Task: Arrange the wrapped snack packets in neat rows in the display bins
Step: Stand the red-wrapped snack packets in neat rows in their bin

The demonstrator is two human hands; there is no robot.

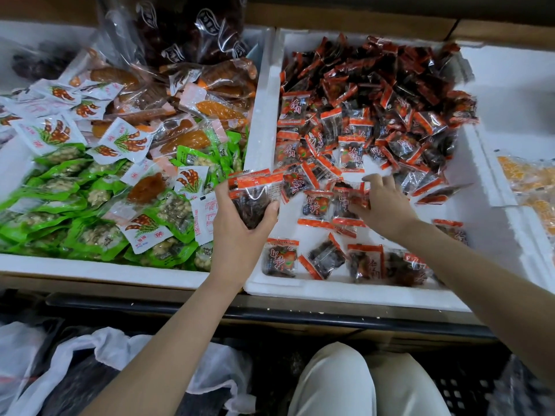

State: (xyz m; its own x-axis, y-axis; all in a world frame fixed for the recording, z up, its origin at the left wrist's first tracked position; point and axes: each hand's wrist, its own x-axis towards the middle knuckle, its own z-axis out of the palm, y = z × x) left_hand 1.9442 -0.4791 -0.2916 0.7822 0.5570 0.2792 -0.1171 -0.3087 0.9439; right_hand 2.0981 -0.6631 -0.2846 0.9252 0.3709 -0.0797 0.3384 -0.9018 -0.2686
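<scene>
A white foam bin [339,291] in the middle holds several red-edged clear packets of dark snack [375,109], heaped at the back and loose at the front. A short row of these packets [327,259] lies along its front wall. My left hand [240,229] grips a small stack of the red-edged packets [255,193] over the bin's left wall. My right hand [383,204] reaches into the bin and pinches one packet [351,196] lying among the loose ones.
The left foam bin [90,270] holds green packets [60,193], white printed packets [51,132] and orange packets [210,109], with large clear bags [180,31] behind. A bin of yellow packets [534,181] stands at the right. White plastic bags [105,355] lie below.
</scene>
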